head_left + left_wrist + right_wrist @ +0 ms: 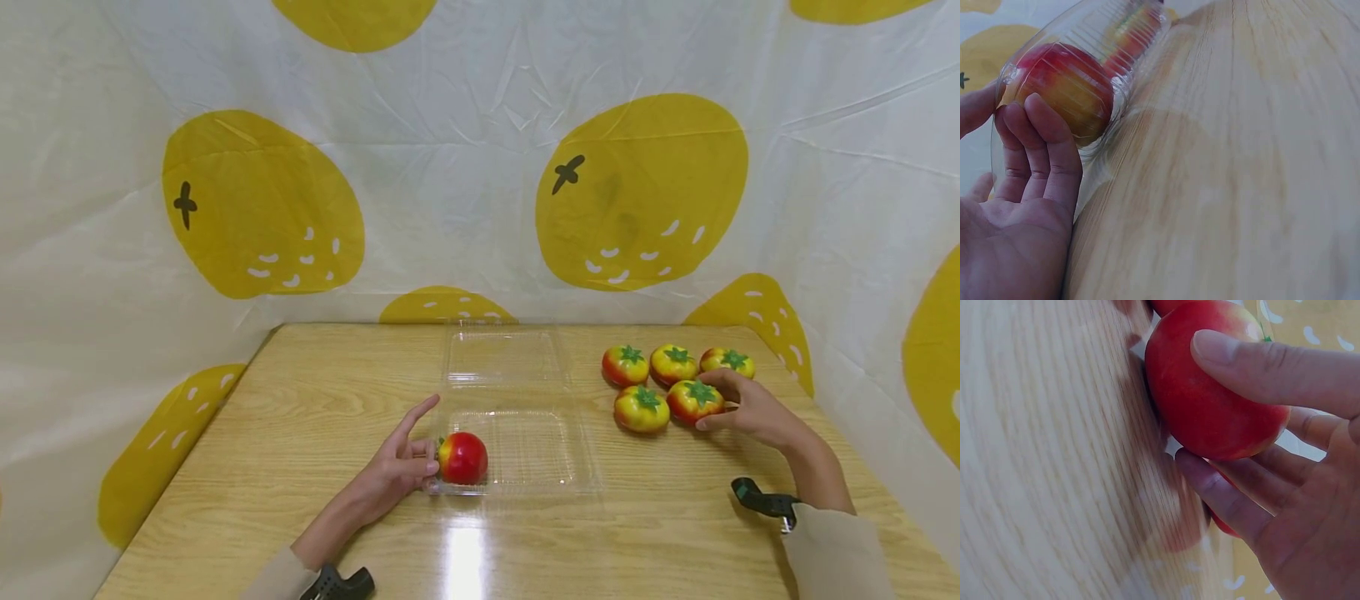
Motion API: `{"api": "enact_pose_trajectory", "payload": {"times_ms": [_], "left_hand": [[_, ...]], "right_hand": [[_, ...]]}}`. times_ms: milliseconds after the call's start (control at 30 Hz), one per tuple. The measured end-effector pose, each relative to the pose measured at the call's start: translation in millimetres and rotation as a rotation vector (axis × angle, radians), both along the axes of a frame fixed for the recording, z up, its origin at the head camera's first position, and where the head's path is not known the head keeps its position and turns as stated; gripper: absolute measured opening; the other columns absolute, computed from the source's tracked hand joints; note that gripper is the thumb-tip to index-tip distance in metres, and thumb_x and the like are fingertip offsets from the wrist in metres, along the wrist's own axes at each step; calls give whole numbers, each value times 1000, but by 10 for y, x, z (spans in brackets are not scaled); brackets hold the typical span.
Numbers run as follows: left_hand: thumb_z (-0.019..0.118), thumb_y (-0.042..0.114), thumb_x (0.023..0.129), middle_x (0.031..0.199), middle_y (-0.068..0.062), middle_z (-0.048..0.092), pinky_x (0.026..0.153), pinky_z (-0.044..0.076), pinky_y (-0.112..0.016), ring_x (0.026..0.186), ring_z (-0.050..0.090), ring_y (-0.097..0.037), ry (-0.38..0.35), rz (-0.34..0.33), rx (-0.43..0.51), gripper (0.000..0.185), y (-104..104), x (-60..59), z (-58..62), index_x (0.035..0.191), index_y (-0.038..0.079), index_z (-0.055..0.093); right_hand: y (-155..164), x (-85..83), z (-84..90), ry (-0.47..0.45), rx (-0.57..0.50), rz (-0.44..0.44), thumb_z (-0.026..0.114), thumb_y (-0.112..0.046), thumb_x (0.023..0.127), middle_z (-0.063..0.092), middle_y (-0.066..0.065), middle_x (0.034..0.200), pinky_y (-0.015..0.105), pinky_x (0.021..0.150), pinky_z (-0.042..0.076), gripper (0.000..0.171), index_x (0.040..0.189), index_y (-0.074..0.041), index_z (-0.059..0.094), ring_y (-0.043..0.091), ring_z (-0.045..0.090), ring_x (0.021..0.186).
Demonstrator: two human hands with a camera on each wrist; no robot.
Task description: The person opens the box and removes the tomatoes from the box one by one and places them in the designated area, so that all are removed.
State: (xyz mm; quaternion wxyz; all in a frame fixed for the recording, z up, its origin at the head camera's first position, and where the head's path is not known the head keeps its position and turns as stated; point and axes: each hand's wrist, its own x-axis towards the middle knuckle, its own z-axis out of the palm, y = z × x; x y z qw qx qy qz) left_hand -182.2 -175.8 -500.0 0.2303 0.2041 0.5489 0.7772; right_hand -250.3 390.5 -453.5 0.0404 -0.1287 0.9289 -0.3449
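A clear plastic clamshell box (555, 467) lies open in the middle of the wooden table (315, 392). A red and yellow tomato (463, 457) sits inside its near-left corner. My left hand (405, 465) rests against the box's left wall beside that tomato, index finger stretched out. In the left wrist view its fingertips (1044, 134) press the clear wall (1125, 44), with the tomato (1066, 87) behind it. At the right, my right hand (742, 406) grips another tomato (695, 400) between thumb and fingers. The right wrist view shows the thumb (1260, 359) on top of this tomato (1210, 406).
Several more tomatoes (642, 408) lie in a cluster at the far right of the table, touching one another. The box's lid (502, 357) lies flat behind its tray. A white cloth with yellow fruit prints (262, 208) walls the table at the back and sides.
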Motion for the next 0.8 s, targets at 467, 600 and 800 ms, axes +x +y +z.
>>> {"api": "enact_pose_trajectory", "payload": {"times_ms": [467, 600, 800], "left_hand": [[61, 0, 96, 87, 3, 60, 72, 54, -23, 75, 57, -10, -2, 6, -15, 94, -6, 2, -2, 167, 29, 7], [61, 0, 96, 87, 3, 61, 72, 54, -23, 76, 57, -10, -1, 5, -11, 94, -2, 3, -4, 167, 29, 7], [61, 0, 96, 87, 4, 60, 71, 53, -23, 75, 56, -10, 3, 5, -14, 94, 4, 1, -5, 167, 28, 6]], "right_hand": [[-4, 23, -1, -16, -27, 22, 84, -17, 85, 49, 37, 141, 5, 83, 41, 76, 141, 13, 43, 55, 51, 127], [5, 30, -5, -18, -38, 28, 84, -15, 85, 50, 36, 138, 8, 83, 44, 74, 141, 12, 44, 53, 53, 123], [33, 33, -22, -16, -34, 28, 84, -15, 85, 50, 36, 138, 11, 82, 46, 74, 141, 11, 44, 51, 55, 121]]}}
